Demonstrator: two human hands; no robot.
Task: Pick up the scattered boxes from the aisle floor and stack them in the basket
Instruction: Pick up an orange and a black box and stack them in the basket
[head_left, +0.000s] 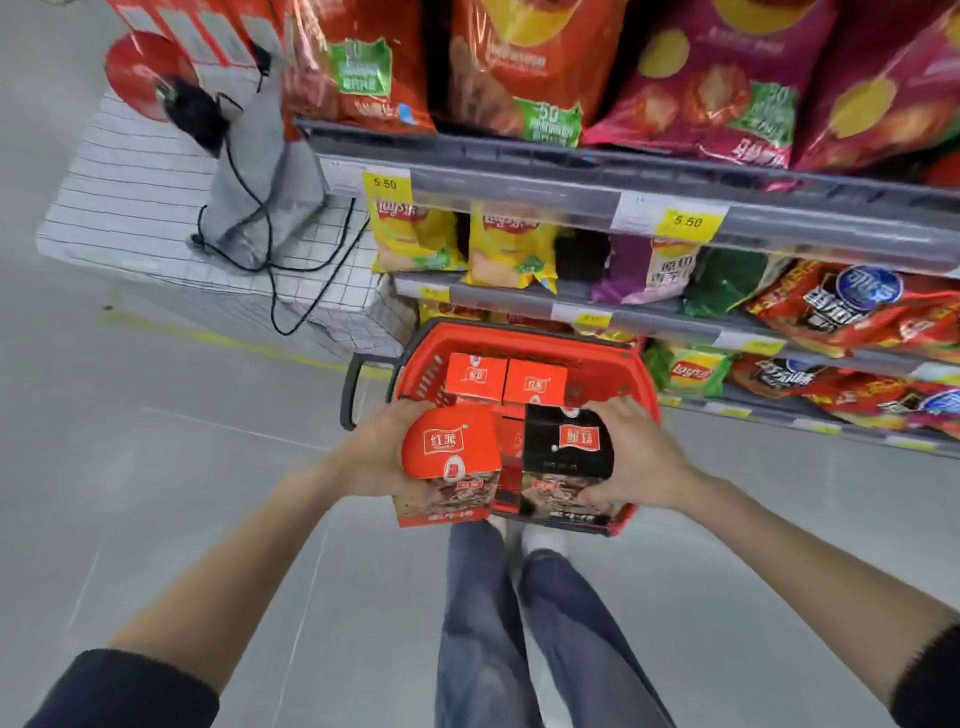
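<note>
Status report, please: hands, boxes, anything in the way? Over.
Left hand grips red box, right hand grips black box, both over basket. Two boxes already inside, far end. No obstacle seen.

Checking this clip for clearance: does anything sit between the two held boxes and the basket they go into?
Nothing visible blocks them. The left hand holds the orange box and the right hand the black box over the near end of the basket; two orange boxes sit at the far end. What lies beneath is mostly hidden.
</note>
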